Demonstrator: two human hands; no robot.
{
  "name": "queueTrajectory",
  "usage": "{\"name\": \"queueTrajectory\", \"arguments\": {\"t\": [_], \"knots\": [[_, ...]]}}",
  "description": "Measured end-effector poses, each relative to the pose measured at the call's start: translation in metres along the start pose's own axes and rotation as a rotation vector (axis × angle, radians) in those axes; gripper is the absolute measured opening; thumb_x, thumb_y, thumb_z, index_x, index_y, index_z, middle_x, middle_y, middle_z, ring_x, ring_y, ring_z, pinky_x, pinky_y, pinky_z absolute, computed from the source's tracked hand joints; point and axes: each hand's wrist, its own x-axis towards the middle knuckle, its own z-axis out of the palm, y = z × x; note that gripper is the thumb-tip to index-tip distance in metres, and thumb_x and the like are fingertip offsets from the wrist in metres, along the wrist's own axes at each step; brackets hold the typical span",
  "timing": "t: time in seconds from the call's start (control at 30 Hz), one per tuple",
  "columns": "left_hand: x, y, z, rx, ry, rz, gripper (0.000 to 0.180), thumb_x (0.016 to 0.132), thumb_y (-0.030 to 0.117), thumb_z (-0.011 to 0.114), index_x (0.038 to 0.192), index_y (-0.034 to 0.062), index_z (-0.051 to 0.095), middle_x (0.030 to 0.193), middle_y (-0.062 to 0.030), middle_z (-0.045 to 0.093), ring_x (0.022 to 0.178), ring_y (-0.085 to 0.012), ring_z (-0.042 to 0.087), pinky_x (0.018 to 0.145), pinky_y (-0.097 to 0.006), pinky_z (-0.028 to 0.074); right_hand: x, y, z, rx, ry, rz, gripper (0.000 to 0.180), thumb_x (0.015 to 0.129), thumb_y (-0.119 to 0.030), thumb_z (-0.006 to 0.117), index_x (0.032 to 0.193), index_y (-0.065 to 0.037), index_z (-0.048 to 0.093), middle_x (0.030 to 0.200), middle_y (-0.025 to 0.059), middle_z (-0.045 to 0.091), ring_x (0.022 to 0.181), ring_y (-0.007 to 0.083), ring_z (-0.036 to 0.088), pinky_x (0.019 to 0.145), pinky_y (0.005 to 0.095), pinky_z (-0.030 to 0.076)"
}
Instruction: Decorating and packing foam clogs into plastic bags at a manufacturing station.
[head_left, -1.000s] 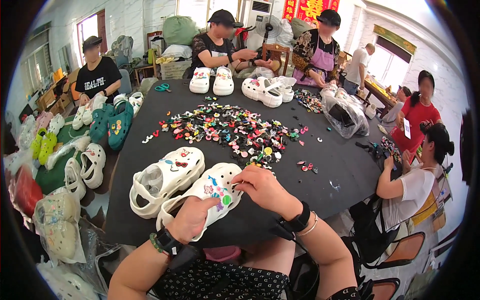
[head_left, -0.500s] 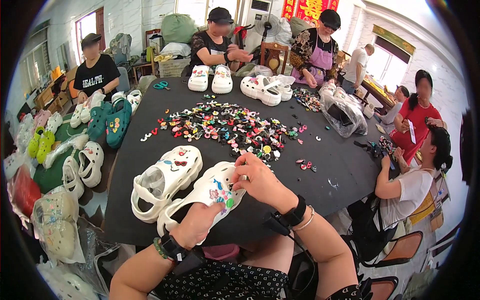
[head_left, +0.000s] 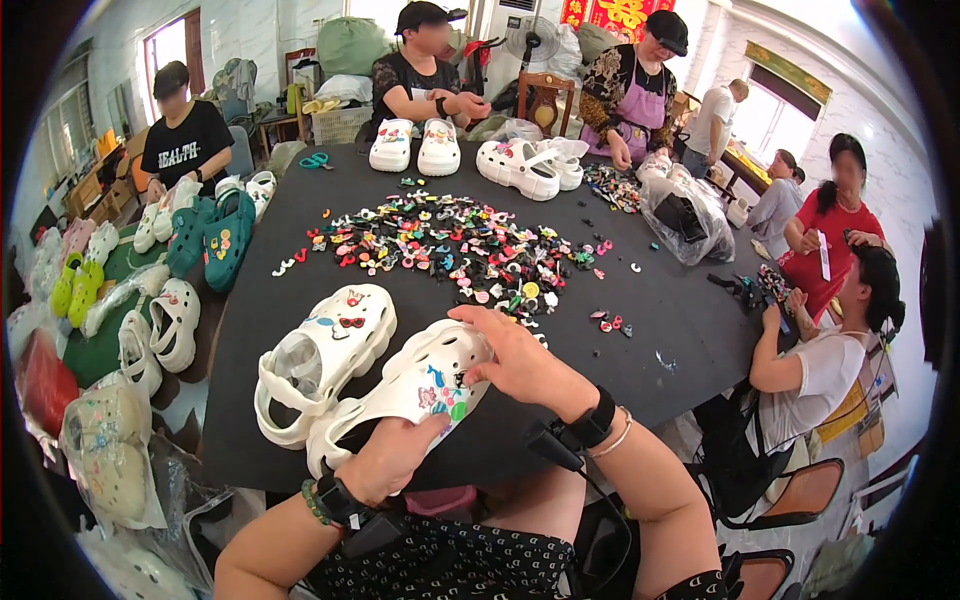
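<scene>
Two hands on one white clog (head_left: 400,395) at near table (head_left: 650,320) edge: left hand (head_left: 385,460) clamped beneath for support, right hand (head_left: 515,360) fingers pinched together over toe, pressing charm in. Second clog (head_left: 320,355) alongside; loose charms (head_left: 450,245) beyond.

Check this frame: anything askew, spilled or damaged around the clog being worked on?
Nothing looks damaged. The left hand and right hand hold one white clog tilted off the black table; its mate lies flat beside it. The loose charms form one pile mid-table, with a few strays.

Bare forearms — black wrist straps, green bead bracelet (head_left: 312,503), dotted black clothing (head_left: 450,570).
</scene>
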Motion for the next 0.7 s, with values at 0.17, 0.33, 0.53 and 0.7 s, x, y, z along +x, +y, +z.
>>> {"name": "queueTrajectory", "arguments": {"t": [0.17, 0.33, 0.53, 0.7], "knots": [[0.0, -0.004, 0.0, 0.107, -0.041, 0.041, 0.043, 0.089, 0.001, 0.058, 0.131, -0.002, 0.05, 0.121, -0.0088, 0.06, 0.108, -0.0176, 0.058, 0.094, -0.031, 0.046, -0.005, 0.002, 0.005, -0.072, 0.068, -0.055, 0.07, 0.071, 0.002, 0.076, 0.134, -0.012, 0.049, 0.12, 0.0147, 0.053, 0.115, 0.0358, 0.05, 0.098, 0.0433, 0.043], [-0.002, 0.0, 0.002, 0.101, -0.03, 0.082, 0.045, 0.088, -0.002, 0.06, 0.132, -0.0013, 0.05, 0.123, -0.0086, 0.06, 0.111, -0.0178, 0.058, 0.096, -0.032, 0.047, -0.009, 0.006, 0.017, -0.146, 0.145, -0.119, 0.067, 0.07, 0.004, 0.075, 0.13, -0.013, 0.05, 0.12, 0.0137, 0.051, 0.116, 0.0364, 0.047, 0.102, 0.0441, 0.039], [-0.001, -0.011, 0.002, 0.064, -0.03, 0.133, 0.047, 0.085, -0.005, 0.064, 0.13, 0.0, 0.053, 0.122, -0.0088, 0.063, 0.111, -0.0185, 0.061, 0.096, -0.032, 0.047, -0.014, 0.02, 0.007, -0.17, 0.138, -0.212, 0.071, 0.065, -0.007, 0.083, 0.127, -0.008, 0.049, 0.119, 0.0152, 0.052, 0.115, 0.0372, 0.05, 0.101, 0.0436, 0.039], [-0.01, -0.011, -0.006, 0.089, -0.031, 0.121, 0.059, 0.084, -0.01, 0.061, 0.139, 0.0006, 0.042, 0.13, -0.01, 0.055, 0.118, -0.0205, 0.056, 0.101, -0.033, 0.044, -0.015, 0.01, 0.013, -0.328, 0.047, -0.215, 0.084, 0.071, -0.004, 0.078, 0.144, -0.013, 0.038, 0.146, 0.0197, 0.039, 0.123, 0.0407, 0.047, 0.105, 0.0484, 0.038]]}}
